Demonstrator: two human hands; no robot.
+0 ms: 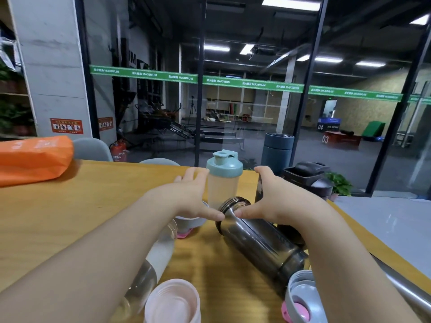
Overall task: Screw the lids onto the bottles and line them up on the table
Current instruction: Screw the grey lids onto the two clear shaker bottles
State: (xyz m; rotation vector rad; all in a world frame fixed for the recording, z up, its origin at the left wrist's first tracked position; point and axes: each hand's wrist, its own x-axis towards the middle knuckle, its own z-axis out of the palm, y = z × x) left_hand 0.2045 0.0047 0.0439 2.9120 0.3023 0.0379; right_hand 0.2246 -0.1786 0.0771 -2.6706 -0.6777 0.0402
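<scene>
Head view, looking down past both your forearms onto the wooden table (98, 206).

Your left hand (189, 194) lies flat, fingers straight and spread, just at 9 o'clock of the capped shaker bottle (224, 183). Its thumb tip reaches toward the neck of the dark bottle (258, 238); whether it touches, I cannot tell. Nothing gripped.

Your right hand (272, 194) is likewise relaxed, fingers straight, at 3 o'clock of the shaker. Its thumb tip rests at the dark bottle's shoulder. A dark object sits behind the palm, mostly hidden. No fingers curl round anything.

Shaker bottle: upright, teal lid on, between your two hands at 12 o'clock of the scene's middle.

Dark bottle: on its side, uncapped, threaded mouth pointing to 11 o'clock, base toward 5 o'clock.

Clear bottle (151, 264): lying under your left forearm, at 8 o'clock of the dark one.

Pink bottle (173, 301): open mouth up, at 6 o'clock, near the frame's lower edge.

Grey lid with pink insert (300, 297): at 5 o'clock, touching the dark bottle's base end.

Grey-and-pink lid (190, 222): partly hidden beneath your left hand.

Orange bag (32, 159): far end of the table, at 10 o'clock.
</scene>
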